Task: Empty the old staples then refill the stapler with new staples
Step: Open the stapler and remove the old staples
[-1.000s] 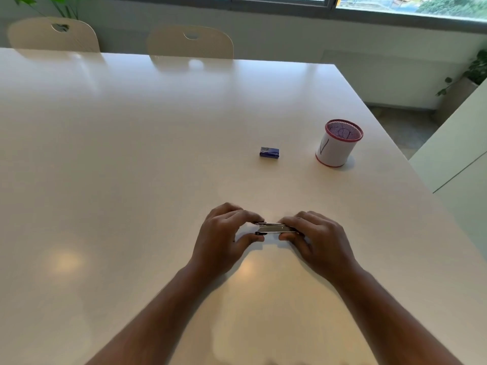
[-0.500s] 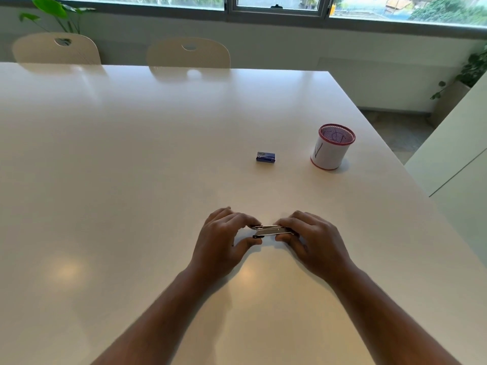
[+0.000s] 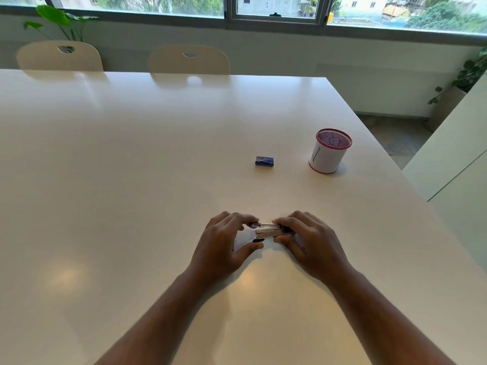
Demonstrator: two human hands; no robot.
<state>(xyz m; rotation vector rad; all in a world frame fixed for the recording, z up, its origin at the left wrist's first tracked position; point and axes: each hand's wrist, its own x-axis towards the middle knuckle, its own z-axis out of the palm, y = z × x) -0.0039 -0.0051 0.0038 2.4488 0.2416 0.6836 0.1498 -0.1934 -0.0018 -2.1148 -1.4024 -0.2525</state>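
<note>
Little is changed since earlier frames: stapler (image 3: 268,231) stays gripped by left hand (image 3: 224,246) and right hand (image 3: 311,243); staple box (image 3: 264,160) at 12 o'clock untouched; emptying judged unfinished.

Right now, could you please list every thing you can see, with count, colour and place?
stapler: 1, silver and black, near table edge, between both hands
staple box: 1, blue, mid table
mesh cup: 1, white with red rim, right of the box
table: 1, white
chairs: 2, cream, far side
plants: 2, green, far left and far right
left hand: 1, on stapler
right hand: 1, on stapler
</note>
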